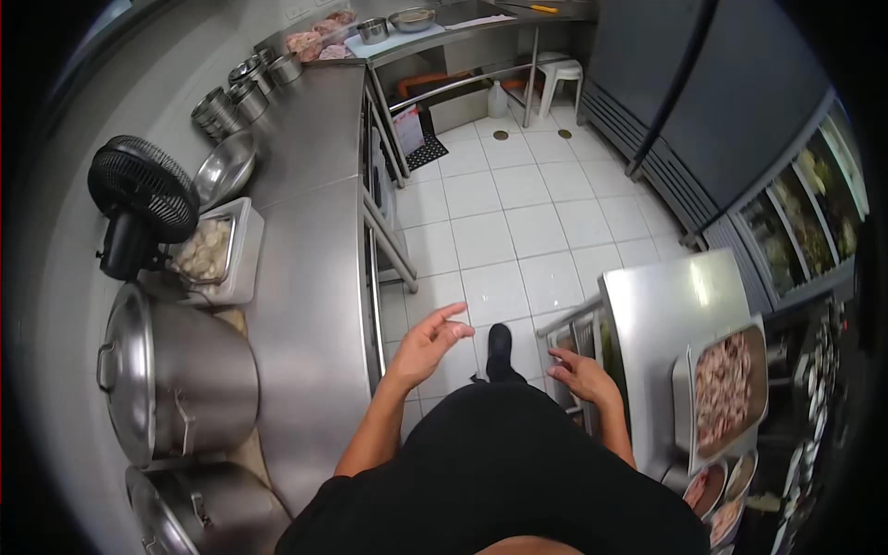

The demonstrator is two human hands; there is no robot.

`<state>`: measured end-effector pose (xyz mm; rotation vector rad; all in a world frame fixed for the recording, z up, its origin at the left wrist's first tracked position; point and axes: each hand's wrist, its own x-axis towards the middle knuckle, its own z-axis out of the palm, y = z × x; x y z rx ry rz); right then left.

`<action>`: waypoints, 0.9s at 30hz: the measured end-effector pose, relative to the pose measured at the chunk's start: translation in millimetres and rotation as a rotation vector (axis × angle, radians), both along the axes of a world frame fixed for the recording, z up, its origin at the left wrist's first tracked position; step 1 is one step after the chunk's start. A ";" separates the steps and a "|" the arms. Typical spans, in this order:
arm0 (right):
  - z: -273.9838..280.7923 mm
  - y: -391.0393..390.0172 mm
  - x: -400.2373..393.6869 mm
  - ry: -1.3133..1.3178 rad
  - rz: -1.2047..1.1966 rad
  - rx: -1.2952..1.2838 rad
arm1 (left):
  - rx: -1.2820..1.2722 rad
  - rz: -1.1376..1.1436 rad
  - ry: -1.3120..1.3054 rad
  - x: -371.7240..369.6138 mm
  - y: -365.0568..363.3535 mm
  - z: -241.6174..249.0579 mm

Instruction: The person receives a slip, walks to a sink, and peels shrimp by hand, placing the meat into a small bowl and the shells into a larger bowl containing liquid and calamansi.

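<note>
My left hand (432, 343) hangs in the air over the tiled floor, fingers apart and nothing in them. To its left runs the long steel counter (310, 240), its nearest neighbour. My right hand (583, 375), also empty with fingers spread, is beside the steel table (661, 296) on the right. On that table a deep metal pan (726, 393) holds many small pieces that look like raw meat. Smaller containers (726, 495) with food stand nearer to me. One black shoe (499, 347) shows on the floor between my hands.
Along the left counter stand large lidded pots (190, 388), a white tub (242, 259) of pale pieces, a black fan (143, 194), a metal bowl (227, 166) and stacked steel containers (217, 111). White floor tiles (504, 236) lead to a white stool (560, 74). Grey fridges (703, 102) line the right.
</note>
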<state>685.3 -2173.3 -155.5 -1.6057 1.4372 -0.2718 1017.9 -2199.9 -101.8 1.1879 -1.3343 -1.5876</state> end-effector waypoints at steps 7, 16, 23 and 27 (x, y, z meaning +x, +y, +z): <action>40.2 -216.1 25.6 -0.062 0.105 -0.018 | 0.155 0.005 0.043 -8.0 -143.4 3.9; 32.6 -462.6 71.7 0.045 0.277 -0.088 | 0.166 0.325 0.033 33.0 -361.6 -16.4; 5.4 -584.2 48.6 0.187 0.048 0.063 | 0.074 0.114 0.065 42.5 -593.0 -4.7; -3.9 -635.5 31.3 0.220 -0.137 0.080 | -0.090 -0.044 -0.029 33.9 -722.7 19.9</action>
